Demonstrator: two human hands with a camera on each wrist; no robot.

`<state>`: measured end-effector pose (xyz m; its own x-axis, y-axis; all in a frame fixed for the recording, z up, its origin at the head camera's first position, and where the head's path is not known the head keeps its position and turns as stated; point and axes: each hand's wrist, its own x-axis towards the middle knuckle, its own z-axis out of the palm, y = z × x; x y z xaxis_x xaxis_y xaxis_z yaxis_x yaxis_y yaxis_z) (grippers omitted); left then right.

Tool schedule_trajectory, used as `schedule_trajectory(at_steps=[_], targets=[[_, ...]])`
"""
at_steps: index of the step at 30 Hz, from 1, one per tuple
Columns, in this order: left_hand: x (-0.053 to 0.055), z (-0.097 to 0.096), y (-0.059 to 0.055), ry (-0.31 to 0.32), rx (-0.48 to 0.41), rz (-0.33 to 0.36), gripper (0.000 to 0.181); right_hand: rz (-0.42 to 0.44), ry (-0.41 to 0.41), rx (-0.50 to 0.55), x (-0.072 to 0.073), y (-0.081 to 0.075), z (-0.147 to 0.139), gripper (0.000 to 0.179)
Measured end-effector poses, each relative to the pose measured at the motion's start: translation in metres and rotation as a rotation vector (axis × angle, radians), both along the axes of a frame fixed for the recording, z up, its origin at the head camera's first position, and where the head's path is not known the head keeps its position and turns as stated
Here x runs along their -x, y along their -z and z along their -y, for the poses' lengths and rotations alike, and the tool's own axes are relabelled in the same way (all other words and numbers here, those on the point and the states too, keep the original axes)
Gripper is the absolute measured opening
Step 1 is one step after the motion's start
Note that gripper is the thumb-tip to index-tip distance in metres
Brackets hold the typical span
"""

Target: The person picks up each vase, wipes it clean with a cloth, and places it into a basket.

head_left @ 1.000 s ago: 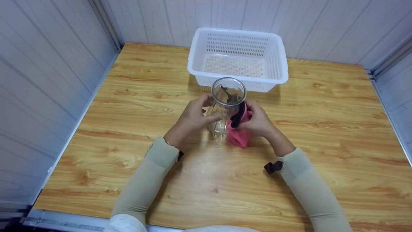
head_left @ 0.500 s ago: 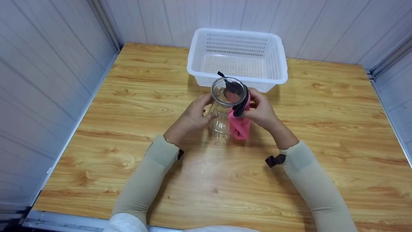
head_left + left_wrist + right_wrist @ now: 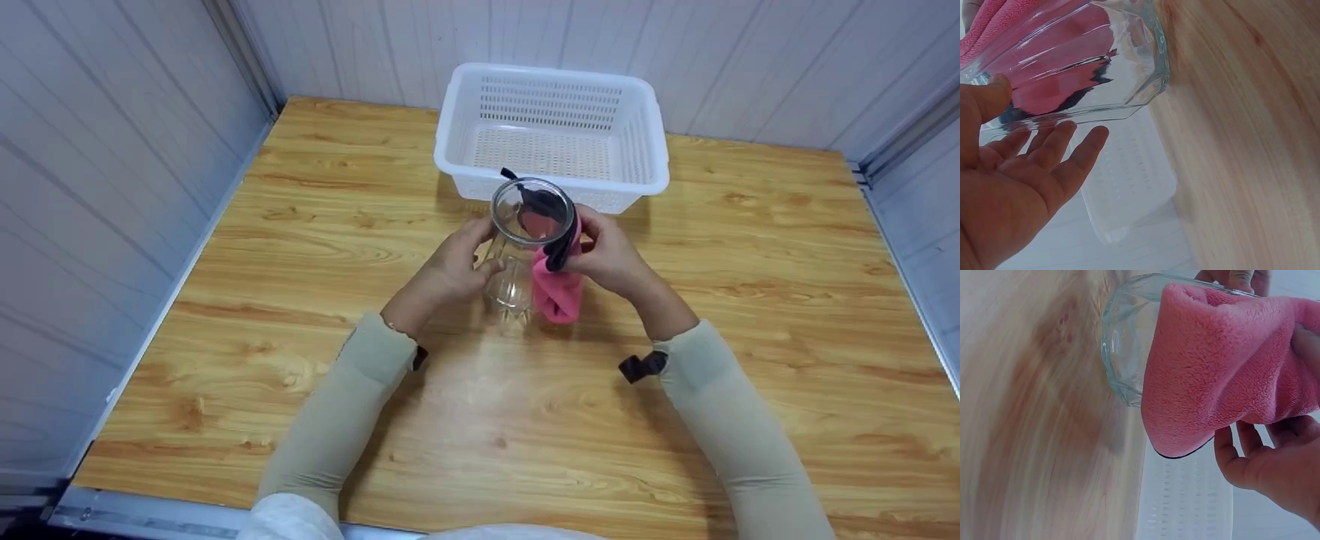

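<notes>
A clear faceted glass jar (image 3: 512, 283) stands upright between the two hands in the head view, its round mouth toward the camera. My left hand (image 3: 452, 264) holds the jar's left side, the thumb in front and the fingers behind. On the opposite side my right hand (image 3: 611, 259) grips a pink fleecy cloth (image 3: 559, 294) with a dark border and presses it to the glass. The right wrist view shows the cloth (image 3: 1207, 365) draped along the jar, covering much of that side. Through the glass (image 3: 1134, 84) in the left wrist view, the pink and dark patches show.
Behind the jar, near the back wall, sits a white perforated plastic basket (image 3: 540, 150). The wood-grain table (image 3: 480, 435) is bounded by pale panel walls at the back and both sides. Black straps (image 3: 641, 367) hang at the sleeve cuffs.
The cloth has shifted up along the jar's right side, and its dark tip now shows past the far rim. My right hand moved slightly right; the left hand and jar stayed nearly still.
</notes>
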<state>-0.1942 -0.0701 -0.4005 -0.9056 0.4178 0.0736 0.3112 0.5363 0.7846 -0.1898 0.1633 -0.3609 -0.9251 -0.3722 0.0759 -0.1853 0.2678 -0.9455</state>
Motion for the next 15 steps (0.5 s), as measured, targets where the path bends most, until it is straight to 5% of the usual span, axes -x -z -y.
schedule_trajectory(at_steps=[8, 15], targets=[[0.000, 0.000, 0.001, -0.008, -0.032, 0.045, 0.064, 0.084, 0.008, -0.135, -0.003, 0.015, -0.001, 0.062], [-0.001, 0.002, 0.002, -0.002, -0.043, 0.053, 0.064, 0.015, -0.033, -0.193, -0.005, 0.027, 0.000, 0.055]])
